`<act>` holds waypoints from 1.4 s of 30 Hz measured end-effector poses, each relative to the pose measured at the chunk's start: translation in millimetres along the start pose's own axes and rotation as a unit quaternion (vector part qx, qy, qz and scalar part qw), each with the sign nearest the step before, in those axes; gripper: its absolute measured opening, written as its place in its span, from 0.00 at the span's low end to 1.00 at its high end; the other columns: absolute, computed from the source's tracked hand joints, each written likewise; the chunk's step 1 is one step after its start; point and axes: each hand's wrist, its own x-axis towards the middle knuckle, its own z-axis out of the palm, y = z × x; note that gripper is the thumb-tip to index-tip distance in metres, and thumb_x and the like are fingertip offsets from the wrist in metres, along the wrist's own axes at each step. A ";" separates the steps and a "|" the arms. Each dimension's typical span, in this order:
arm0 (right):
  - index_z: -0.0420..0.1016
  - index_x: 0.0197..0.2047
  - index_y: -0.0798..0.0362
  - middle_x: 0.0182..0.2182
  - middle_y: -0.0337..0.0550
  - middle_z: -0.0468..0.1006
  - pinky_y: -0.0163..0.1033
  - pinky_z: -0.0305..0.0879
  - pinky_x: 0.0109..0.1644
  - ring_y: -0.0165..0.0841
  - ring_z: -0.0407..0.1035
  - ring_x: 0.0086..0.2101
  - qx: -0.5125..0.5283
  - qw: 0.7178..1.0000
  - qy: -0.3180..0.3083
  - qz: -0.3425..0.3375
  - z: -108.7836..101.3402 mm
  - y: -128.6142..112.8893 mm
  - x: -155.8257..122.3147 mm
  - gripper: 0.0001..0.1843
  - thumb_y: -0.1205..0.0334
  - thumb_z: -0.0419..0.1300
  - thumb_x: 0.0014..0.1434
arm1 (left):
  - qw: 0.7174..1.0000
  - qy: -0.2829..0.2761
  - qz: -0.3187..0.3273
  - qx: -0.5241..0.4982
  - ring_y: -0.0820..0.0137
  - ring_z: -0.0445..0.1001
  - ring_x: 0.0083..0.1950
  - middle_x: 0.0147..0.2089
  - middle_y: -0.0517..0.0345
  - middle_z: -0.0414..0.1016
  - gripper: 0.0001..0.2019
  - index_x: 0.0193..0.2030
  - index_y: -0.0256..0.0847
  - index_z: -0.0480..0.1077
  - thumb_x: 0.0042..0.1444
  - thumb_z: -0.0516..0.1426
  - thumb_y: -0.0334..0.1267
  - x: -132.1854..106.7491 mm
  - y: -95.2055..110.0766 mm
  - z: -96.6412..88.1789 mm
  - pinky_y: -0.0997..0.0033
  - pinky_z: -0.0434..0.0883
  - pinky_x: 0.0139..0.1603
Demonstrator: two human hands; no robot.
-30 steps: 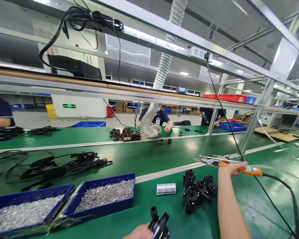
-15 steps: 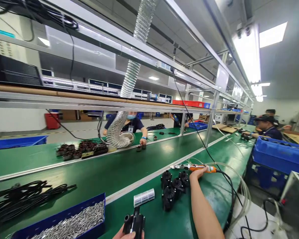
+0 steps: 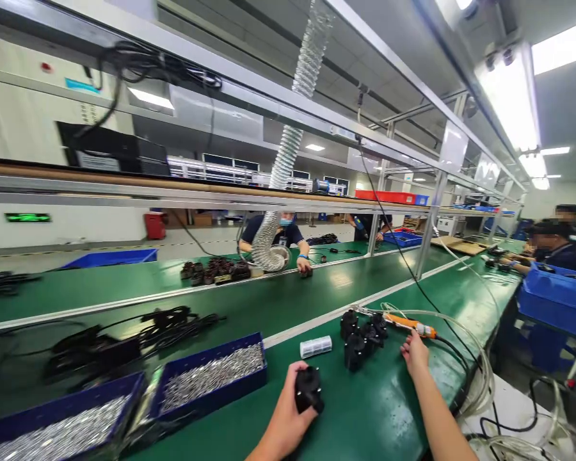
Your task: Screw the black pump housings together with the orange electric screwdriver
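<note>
My left hand (image 3: 288,406) is closed round a black plastic housing (image 3: 308,389), held above the green bench near its front edge. My right hand (image 3: 415,354) has its fingers loosely apart, just below the orange electric screwdriver (image 3: 410,324). That screwdriver lies on the bench, its tip pointing left behind a group of several similar black housings (image 3: 360,339). Left of the group a translucent ribbed cylinder (image 3: 315,346) rests on its side.
Two blue bins of metal screws (image 3: 214,378) stand at the left. Black cables (image 3: 139,336) lie behind them. Across the bench a co-worker's hand (image 3: 304,262) touches dark parts. A cable and clear tubes (image 3: 475,384) loop at the right. Blue crates (image 3: 554,298) stand beyond.
My right hand has let go of the screwdriver and drawn back toward me. My left hand has come up further into view with the black housing, turned differently. The view has swung left.
</note>
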 end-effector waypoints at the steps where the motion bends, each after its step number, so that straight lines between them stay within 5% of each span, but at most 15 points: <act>1: 0.72 0.45 0.56 0.28 0.35 0.66 0.32 0.63 0.26 0.25 0.59 0.23 -0.020 1.000 -0.007 -0.008 -9.5 -1.8 -14.1 0.20 0.45 0.59 0.74 | 1.000 -0.015 0.001 0.003 0.67 0.69 0.44 0.47 0.62 0.70 0.32 0.58 0.48 0.60 0.48 0.66 0.32 0.7 2.1 -2.4 0.68 0.66 0.49; 4: 0.70 0.57 0.56 0.32 0.38 0.69 0.32 0.61 0.24 0.26 0.59 0.24 -0.073 0.990 -0.051 -0.105 -30.3 -0.9 -74.3 0.28 0.39 0.56 0.70 | 0.996 -0.079 0.005 -0.033 0.73 0.61 0.37 0.41 0.66 0.63 0.32 0.56 0.47 0.58 0.46 0.66 0.29 2.5 9.5 -11.0 0.73 0.61 0.39; 5: 0.73 0.57 0.55 0.36 0.43 0.74 0.34 0.64 0.25 0.29 0.63 0.26 -0.094 0.978 -0.113 -0.150 -32.4 1.9 -98.7 0.31 0.36 0.60 0.66 | 0.993 -0.104 0.008 -0.049 0.75 0.59 0.35 0.40 0.67 0.61 0.32 0.55 0.47 0.58 0.45 0.66 0.28 2.3 11.7 -13.5 0.75 0.58 0.35; 7: 0.80 0.48 0.52 0.40 0.46 0.77 0.38 0.72 0.34 0.35 0.71 0.33 -0.138 0.923 -0.278 -0.229 -26.3 9.7 -147.1 0.27 0.37 0.68 0.58 | 0.988 -0.138 0.023 -0.073 0.77 0.55 0.32 0.37 0.69 0.59 0.32 0.52 0.47 0.57 0.44 0.66 0.27 -0.4 14.5 -16.7 0.76 0.54 0.31; 9: 0.83 0.47 0.47 0.44 0.45 0.79 0.41 0.76 0.46 0.39 0.75 0.42 -0.173 0.843 -0.419 -0.289 -6.7 18.9 -184.9 0.18 0.45 0.67 0.61 | 0.987 -0.138 0.039 -0.079 0.78 0.55 0.32 0.38 0.68 0.59 0.32 0.52 0.46 0.58 0.42 0.67 0.27 -6.0 14.2 -17.5 0.76 0.53 0.30; 11: 0.84 0.53 0.44 0.51 0.45 0.79 0.47 0.71 0.63 0.42 0.73 0.53 -0.198 0.782 -0.489 -0.333 22.6 29.0 -203.7 0.16 0.53 0.63 0.63 | 0.989 -0.121 0.053 -0.073 0.77 0.58 0.35 0.41 0.66 0.62 0.37 0.56 0.46 0.59 0.40 0.67 0.26 -13.5 9.7 -18.4 0.77 0.57 0.33; 15: 0.81 0.60 0.53 0.64 0.57 0.73 0.69 0.44 0.77 0.59 0.56 0.69 -0.240 0.758 -0.474 -0.379 89.6 54.7 -190.3 0.28 0.57 0.60 0.57 | 0.979 -0.178 0.055 -0.084 0.66 0.72 0.47 0.52 0.55 0.69 0.57 0.74 0.50 0.51 0.35 0.68 0.24 -27.0 -12.2 -32.9 0.66 0.73 0.50; 17: 0.82 0.56 0.57 0.62 0.63 0.74 0.78 0.37 0.75 0.66 0.54 0.68 -0.256 0.767 -0.451 -0.377 119.4 68.3 -174.6 0.28 0.53 0.60 0.55 | 0.979 -0.172 0.065 -0.085 0.54 0.74 0.60 0.60 0.49 0.70 0.56 0.75 0.50 0.54 0.36 0.65 0.24 -29.3 -25.9 -45.3 0.52 0.73 0.65; 21: 0.84 0.53 0.53 0.52 0.62 0.80 0.77 0.58 0.68 0.65 0.68 0.58 -0.250 0.765 -0.481 -0.349 157.1 86.8 -158.9 0.30 0.43 0.61 0.55 | 0.994 0.008 0.112 -0.004 0.47 0.70 0.70 0.63 0.41 0.72 0.35 0.64 0.44 0.72 0.46 0.57 0.24 -15.9 -44.0 -58.4 0.38 0.63 0.76; 23: 0.83 0.56 0.47 0.52 0.56 0.81 0.69 0.66 0.67 0.59 0.72 0.56 -0.229 0.742 -0.535 -0.333 163.8 89.9 -160.6 0.31 0.39 0.64 0.55 | 0.987 0.067 0.134 0.065 0.47 0.65 0.75 0.70 0.39 0.69 0.35 0.66 0.44 0.71 0.50 0.55 0.23 0.2 -46.6 -54.8 0.38 0.54 0.81; 29: 0.85 0.49 0.41 0.48 0.50 0.83 0.53 0.78 0.57 0.51 0.79 0.48 -0.183 0.664 -0.675 -0.264 158.6 76.1 -163.4 0.23 0.37 0.68 0.56 | 0.966 0.051 0.036 0.251 0.46 0.34 0.86 0.85 0.37 0.35 0.51 0.82 0.39 0.49 0.50 0.59 0.22 50.9 -39.5 -39.0 0.39 0.42 0.85; 32: 0.84 0.39 0.45 0.38 0.49 0.82 0.50 0.78 0.47 0.48 0.78 0.40 -0.169 0.686 -0.669 -0.231 154.9 66.6 -162.9 0.24 0.33 0.66 0.57 | 0.970 0.047 0.003 0.240 0.42 0.50 0.82 0.79 0.32 0.55 0.49 0.79 0.36 0.55 0.48 0.62 0.23 54.7 -30.4 -38.8 0.36 0.47 0.83; 34: 0.83 0.37 0.48 0.35 0.49 0.81 0.49 0.76 0.44 0.47 0.77 0.38 -0.164 0.721 -0.634 -0.226 153.6 64.3 -165.9 0.28 0.30 0.62 0.58 | 0.973 0.058 0.000 0.224 0.46 0.66 0.72 0.69 0.35 0.69 0.40 0.72 0.36 0.64 0.49 0.63 0.26 50.0 -25.3 -40.9 0.40 0.58 0.78; 36: 0.83 0.40 0.50 0.35 0.49 0.81 0.49 0.75 0.44 0.46 0.76 0.38 -0.168 0.751 -0.596 -0.228 152.2 65.0 -168.1 0.30 0.30 0.59 0.61 | 0.974 0.068 0.001 0.217 0.51 0.70 0.63 0.61 0.39 0.72 0.28 0.63 0.36 0.69 0.53 0.61 0.28 45.7 -22.8 -43.3 0.44 0.65 0.71; 42: 0.86 0.43 0.39 0.55 0.48 0.80 0.60 0.63 0.73 0.52 0.69 0.61 -0.151 0.804 -0.516 -0.255 130.0 67.2 -159.5 0.24 0.33 0.69 0.51 | 0.970 0.087 -0.038 0.222 0.51 0.68 0.61 0.57 0.42 0.72 0.14 0.55 0.42 0.71 0.63 0.56 0.33 48.6 -21.9 -22.4 0.45 0.64 0.67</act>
